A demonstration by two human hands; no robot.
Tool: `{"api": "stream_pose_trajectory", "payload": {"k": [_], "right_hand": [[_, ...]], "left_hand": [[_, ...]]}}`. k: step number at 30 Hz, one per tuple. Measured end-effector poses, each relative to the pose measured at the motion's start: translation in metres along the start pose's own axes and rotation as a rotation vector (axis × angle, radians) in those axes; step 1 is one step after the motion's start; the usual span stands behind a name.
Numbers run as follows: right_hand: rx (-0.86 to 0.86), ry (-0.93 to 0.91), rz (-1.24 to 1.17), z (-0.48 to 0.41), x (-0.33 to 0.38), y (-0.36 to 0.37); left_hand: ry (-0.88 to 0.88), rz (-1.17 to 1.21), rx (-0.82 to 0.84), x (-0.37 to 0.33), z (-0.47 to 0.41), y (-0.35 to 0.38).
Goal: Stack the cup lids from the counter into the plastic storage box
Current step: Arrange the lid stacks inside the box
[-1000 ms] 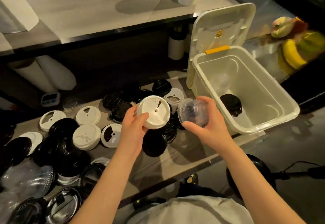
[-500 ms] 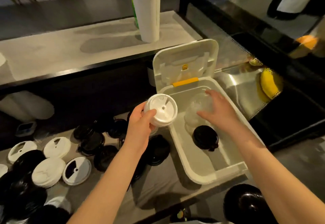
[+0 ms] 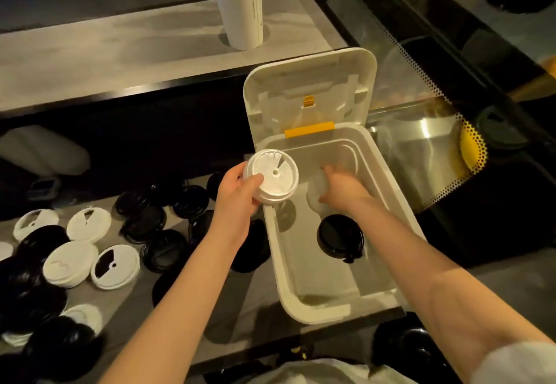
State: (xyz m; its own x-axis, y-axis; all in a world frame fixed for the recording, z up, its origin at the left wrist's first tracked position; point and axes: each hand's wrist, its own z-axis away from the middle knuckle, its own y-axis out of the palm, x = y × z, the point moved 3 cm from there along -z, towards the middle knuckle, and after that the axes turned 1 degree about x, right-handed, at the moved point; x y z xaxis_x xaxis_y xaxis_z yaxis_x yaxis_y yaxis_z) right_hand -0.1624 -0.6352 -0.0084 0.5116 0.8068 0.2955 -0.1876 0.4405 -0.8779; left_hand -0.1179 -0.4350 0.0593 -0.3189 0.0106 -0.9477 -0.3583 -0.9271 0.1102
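Observation:
My left hand point(image 3: 237, 197) grips a white cup lid point(image 3: 272, 176) just over the left rim of the white plastic storage box point(image 3: 278, 257). My right hand point(image 3: 341, 186) is down inside the box, fingers curled round a clear dome lid point(image 3: 316, 194) near the box floor. A black lid point(image 3: 340, 237) lies on the box floor just in front of that hand. Several black lids point(image 3: 164, 249) and white lids point(image 3: 114, 266) are scattered on the counter point(image 3: 186, 320) to the left.
The box's hinged cover point(image 3: 310, 91) stands open at the back, with a yellow latch. A tall white roll point(image 3: 240, 4) stands on the upper shelf behind. A glass display case point(image 3: 436, 130) is to the right of the box. A dark round object point(image 3: 403, 350) sits below the counter's front edge.
My right hand has carried the clear dome lid from above the counter down into the box. My left hand has kept the white lid and come to the box's left rim.

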Motion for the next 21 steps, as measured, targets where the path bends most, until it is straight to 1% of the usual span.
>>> {"api": "stream_pose_trajectory", "payload": {"k": [3, 7, 8, 10, 11, 12, 13, 15, 17, 18, 19, 21], "right_hand": [[-0.049, -0.033, 0.019, 0.0, -0.005, 0.005], [-0.067, -0.043, -0.009, 0.003, -0.006, -0.001], [-0.102, -0.048, -0.036, 0.006, -0.004, -0.006], [-0.231, -0.08, -0.17, 0.015, 0.003, -0.02], [-0.28, -0.096, -0.295, 0.022, 0.008, -0.027], [-0.293, -0.107, -0.458, 0.03, 0.013, -0.033], [-0.255, -0.115, -0.63, 0.039, 0.018, -0.037], [-0.068, -0.133, -0.954, 0.057, 0.026, -0.04], [0.108, -0.131, -1.18, 0.071, 0.027, -0.04], [0.145, -0.136, -1.219, 0.075, 0.026, -0.04], [0.147, -0.139, -1.207, 0.077, 0.024, -0.039], [0.102, -0.138, -1.126, 0.079, 0.023, -0.035]], "left_hand": [[0.025, -0.043, -0.011, 0.001, 0.002, 0.004], [0.057, -0.116, -0.032, 0.002, 0.0, 0.006], [0.064, -0.136, -0.027, 0.002, -0.001, 0.006], [0.08, -0.156, -0.017, 0.0, 0.0, 0.008], [0.087, -0.163, -0.018, -0.001, 0.001, 0.008], [0.091, -0.167, -0.015, -0.001, 0.002, 0.009], [0.089, -0.171, -0.008, -0.001, 0.002, 0.011], [0.086, -0.188, 0.011, -0.001, 0.001, 0.012], [0.095, -0.239, 0.028, -0.002, 0.001, 0.013], [0.096, -0.257, 0.035, -0.002, 0.002, 0.013], [0.097, -0.269, 0.049, -0.002, 0.003, 0.014], [0.1, -0.305, 0.098, -0.002, 0.008, 0.017]]}}
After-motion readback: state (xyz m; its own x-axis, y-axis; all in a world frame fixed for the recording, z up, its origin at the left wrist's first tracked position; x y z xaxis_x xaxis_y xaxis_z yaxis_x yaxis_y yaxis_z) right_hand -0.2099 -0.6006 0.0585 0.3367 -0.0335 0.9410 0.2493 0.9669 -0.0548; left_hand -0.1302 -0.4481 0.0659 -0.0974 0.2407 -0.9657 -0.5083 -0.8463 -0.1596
